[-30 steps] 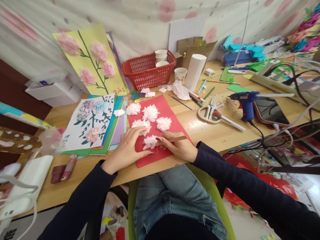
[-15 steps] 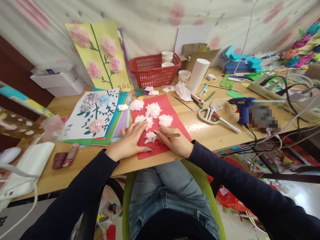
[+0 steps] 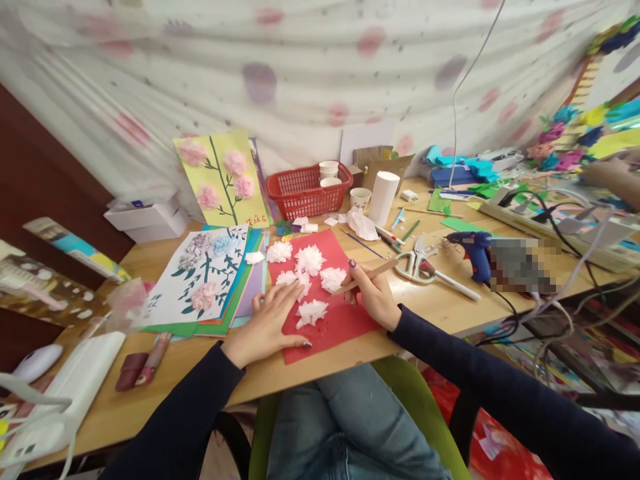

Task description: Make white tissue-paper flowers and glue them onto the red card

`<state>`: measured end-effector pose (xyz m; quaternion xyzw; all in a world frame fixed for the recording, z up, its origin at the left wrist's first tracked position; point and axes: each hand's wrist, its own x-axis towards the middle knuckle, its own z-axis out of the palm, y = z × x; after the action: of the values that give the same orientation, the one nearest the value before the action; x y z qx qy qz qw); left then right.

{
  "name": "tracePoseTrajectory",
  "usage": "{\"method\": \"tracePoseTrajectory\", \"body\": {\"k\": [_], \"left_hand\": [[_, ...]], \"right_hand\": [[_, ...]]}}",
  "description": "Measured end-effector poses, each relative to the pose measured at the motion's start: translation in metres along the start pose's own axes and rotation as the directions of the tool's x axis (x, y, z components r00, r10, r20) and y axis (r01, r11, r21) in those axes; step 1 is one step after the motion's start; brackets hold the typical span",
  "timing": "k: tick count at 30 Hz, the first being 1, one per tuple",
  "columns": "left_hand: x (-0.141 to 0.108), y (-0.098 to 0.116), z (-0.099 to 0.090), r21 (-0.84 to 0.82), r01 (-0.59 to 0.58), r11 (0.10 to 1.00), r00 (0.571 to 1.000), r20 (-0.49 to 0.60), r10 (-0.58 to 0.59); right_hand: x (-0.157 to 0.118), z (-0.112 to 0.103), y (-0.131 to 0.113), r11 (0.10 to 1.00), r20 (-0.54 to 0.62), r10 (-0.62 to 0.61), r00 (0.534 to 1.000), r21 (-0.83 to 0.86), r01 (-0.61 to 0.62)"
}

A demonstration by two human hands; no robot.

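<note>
A red sheet lies near the table's front edge, with several white tissue flowers on it. My left hand rests spread on the sheet's left side, its fingertips at a white flower and its thumb below. Held in my right hand is a thin brown stick, slanting from lower left to upper right. Its lower end is beside the right-hand flower. The lowest flower sits between my hands, untouched.
Scissors, a white-handled tool and a blue glue gun lie to the right. Behind stand a red basket, a paper cup and a white roll. Flower pictures are left. Another person's hand shows far right.
My right hand has lifted away from the lowest flower, up and to the right, with the stick now angled upward. My left hand stays on the sheet. The camera view has tilted up.
</note>
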<state>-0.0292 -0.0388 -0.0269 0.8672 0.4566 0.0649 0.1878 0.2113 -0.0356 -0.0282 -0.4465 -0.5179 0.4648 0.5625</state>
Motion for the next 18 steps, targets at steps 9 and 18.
{"method": "tracePoseTrajectory", "body": {"k": [9, 18], "left_hand": [[0.043, -0.012, -0.065, -0.143, -0.102, 0.985, 0.914, -0.403, 0.036], [0.176, -0.010, -0.093, -0.005, 0.060, 0.998, 0.955, -0.291, -0.059]], "right_hand": [[0.048, -0.010, 0.003, 0.993, -0.121, 0.031, 0.992, 0.119, -0.016], [0.056, -0.006, 0.028, 0.933, -0.204, 0.302, 0.931, 0.262, -0.245]]}}
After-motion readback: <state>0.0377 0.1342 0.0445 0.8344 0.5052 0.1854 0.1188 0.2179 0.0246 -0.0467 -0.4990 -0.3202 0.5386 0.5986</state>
